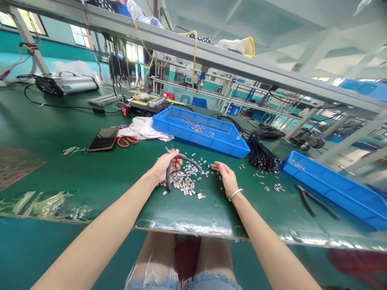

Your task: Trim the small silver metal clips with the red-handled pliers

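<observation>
Pliers (191,161) gripped in left hand (163,166), right hand (227,178) loosely curled, machine label (65,87) unreadable

Gap between the hands (226,180), metal pieces (188,186) beneath, blue tray (211,144) beyond.

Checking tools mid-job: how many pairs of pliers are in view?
2. One pair of pliers is in the left hand; the other pair lies on the green table beside the blue tray on the right. Others could be hidden.

Glossy tabletop (216,213), smooth plastic tray (208,143), shiny metal pieces (188,186)
</observation>
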A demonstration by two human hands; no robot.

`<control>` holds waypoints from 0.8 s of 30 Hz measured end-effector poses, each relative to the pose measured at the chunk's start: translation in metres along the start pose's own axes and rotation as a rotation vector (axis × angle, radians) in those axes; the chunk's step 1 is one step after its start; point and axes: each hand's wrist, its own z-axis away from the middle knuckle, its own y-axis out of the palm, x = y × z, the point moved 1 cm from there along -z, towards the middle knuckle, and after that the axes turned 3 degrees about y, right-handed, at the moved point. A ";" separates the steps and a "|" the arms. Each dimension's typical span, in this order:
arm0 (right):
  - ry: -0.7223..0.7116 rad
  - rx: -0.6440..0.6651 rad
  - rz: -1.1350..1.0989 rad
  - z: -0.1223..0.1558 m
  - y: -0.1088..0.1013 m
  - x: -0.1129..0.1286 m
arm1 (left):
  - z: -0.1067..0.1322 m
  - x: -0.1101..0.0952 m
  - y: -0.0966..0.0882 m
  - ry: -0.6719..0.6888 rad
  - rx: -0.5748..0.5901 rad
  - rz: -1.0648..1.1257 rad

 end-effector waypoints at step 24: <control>0.046 -0.020 -0.035 0.007 -0.001 0.002 | -0.001 -0.002 0.001 0.013 -0.002 0.033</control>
